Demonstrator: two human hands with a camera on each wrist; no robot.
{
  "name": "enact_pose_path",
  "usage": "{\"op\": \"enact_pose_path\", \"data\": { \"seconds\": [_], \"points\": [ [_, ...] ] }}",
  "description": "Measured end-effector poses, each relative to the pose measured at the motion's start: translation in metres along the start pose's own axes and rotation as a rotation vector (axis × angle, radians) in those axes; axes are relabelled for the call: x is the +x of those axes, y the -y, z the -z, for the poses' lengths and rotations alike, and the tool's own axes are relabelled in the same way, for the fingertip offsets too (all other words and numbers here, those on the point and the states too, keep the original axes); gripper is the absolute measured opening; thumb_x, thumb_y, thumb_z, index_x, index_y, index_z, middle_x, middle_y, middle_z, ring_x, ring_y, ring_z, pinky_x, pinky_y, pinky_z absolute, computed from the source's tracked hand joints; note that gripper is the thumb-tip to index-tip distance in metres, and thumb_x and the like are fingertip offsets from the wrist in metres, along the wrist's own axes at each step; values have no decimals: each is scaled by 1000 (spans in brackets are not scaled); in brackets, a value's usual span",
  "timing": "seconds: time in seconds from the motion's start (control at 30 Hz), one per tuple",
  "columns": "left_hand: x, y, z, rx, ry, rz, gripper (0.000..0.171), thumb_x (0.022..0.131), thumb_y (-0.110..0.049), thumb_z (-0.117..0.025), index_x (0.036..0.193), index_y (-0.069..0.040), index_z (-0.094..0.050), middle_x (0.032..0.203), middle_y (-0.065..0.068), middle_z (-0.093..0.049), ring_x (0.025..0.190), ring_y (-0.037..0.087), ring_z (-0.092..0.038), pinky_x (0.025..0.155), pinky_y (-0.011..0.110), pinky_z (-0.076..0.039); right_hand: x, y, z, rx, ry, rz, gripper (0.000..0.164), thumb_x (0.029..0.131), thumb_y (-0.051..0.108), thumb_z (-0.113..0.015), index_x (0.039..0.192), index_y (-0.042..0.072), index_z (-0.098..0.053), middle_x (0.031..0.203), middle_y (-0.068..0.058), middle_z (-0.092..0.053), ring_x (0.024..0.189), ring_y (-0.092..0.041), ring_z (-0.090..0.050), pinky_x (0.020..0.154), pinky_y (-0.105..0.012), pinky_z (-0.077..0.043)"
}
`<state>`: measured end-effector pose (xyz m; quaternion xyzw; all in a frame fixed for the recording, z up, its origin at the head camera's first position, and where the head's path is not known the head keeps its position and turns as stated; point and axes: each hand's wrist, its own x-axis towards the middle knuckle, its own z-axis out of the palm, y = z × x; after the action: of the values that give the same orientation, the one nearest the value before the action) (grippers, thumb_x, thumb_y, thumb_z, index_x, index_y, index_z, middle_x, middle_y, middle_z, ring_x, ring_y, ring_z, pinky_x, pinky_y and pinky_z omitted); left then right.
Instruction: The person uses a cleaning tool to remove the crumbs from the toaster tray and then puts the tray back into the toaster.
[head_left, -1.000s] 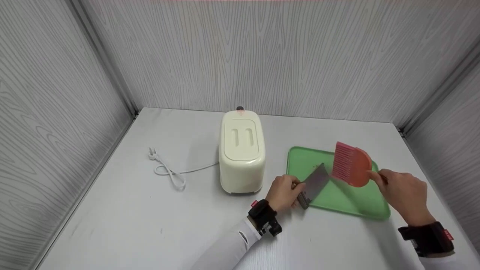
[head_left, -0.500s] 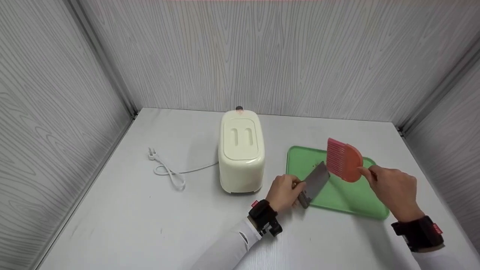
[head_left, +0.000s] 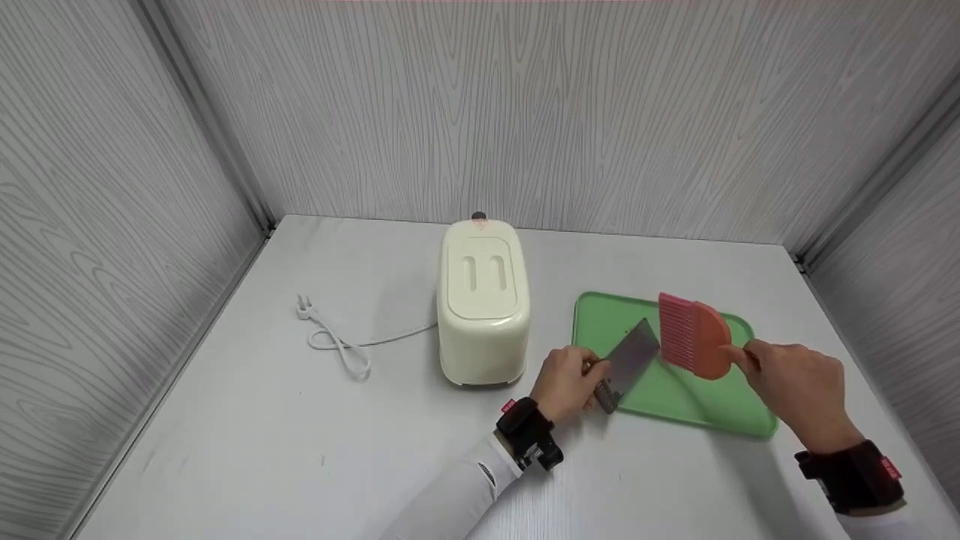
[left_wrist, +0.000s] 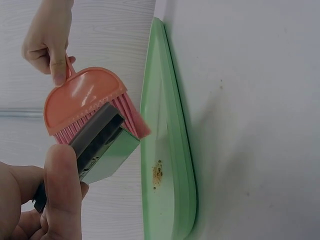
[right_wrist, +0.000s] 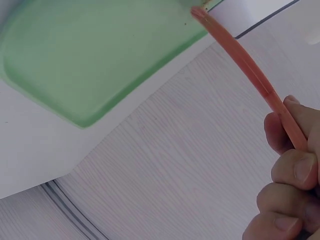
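My left hand (head_left: 566,384) grips a flat grey blade with a thick dark edge (head_left: 632,355), which looks like a scraper. It is tilted over the left part of a green tray (head_left: 694,401). In the left wrist view the blade reflects green. My right hand (head_left: 799,386) pinches the short handle of an orange brush with pink bristles (head_left: 697,337), with the thumb on top. The bristles point left toward the blade's far corner. Brown crumbs (left_wrist: 157,174) lie on the tray. In the right wrist view, the brush (right_wrist: 250,70) shows edge-on.
A cream toaster (head_left: 484,300) with a lid stands left of the tray. Its white cord and plug (head_left: 341,345) lie loosely coiled on the white table (head_left: 247,442). Wood-grained panels (head_left: 510,112) enclose the back and sides.
My right hand and the brush moved left and up, then back down and slightly right. The blade shifted a little while my left hand stayed nearly still.
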<state>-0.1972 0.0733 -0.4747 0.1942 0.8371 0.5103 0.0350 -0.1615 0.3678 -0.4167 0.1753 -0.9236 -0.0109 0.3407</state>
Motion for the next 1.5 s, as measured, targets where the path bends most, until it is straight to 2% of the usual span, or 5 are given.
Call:
{"op": "enact_pose_path", "data": {
  "seconds": [0.43, 0.73, 1.03, 1.27, 1.5],
  "points": [
    [0, 1, 0, -22, -6, 42, 17, 91, -23, -61, 91, -9, -70, 61, -6, -63, 37, 5, -53, 34, 21, -45, -4, -1, 14, 164, 101, -187, 46, 77, 37, -74, 52, 25, -38, 45, 13, -21, 41, -7, -20, 37, -25, -7],
    [1, 1, 0, 1, -7, 32, 17, 92, -23, -60, 91, -9, -70, 60, -6, -63, 37, 3, -52, 35, 20, -45, -3, 22, 20, 184, 138, -137, 49, 77, 38, -74, 50, 28, -35, 47, 15, -18, 42, -4, -18, 39, -22, -5],
    [0, -1, 1, 22, -20, 10, 19, 91, -25, -61, 86, -9, -70, 59, -3, -63, 36, 2, -51, 34, 20, -44, 3, 33, 18, 73, -3, 6, 60, 68, 31, -80, 52, 24, -23, 50, 14, -9, 44, -4, -8, 42, -23, -1],
    [0, -1, 1, 28, -22, 3, 18, 91, -25, -61, 85, -10, -70, 59, -5, -63, 36, 2, -50, 34, 21, -44, 7, 34, 14, 11, -38, 8, 60, 70, 29, -79, 53, 22, -22, 48, 12, -11, 43, -5, -9, 40, -23, -2],
    [0, -1, 1, 35, -18, -12, 18, 91, -24, -61, 88, -9, -71, 61, -6, -64, 36, 2, -51, 35, 20, -43, 6, 28, 4, -9, 5, -42, 58, 76, 28, -76, 52, 21, -23, 48, 10, -13, 46, -7, -10, 39, -24, -4]
  ]
}}
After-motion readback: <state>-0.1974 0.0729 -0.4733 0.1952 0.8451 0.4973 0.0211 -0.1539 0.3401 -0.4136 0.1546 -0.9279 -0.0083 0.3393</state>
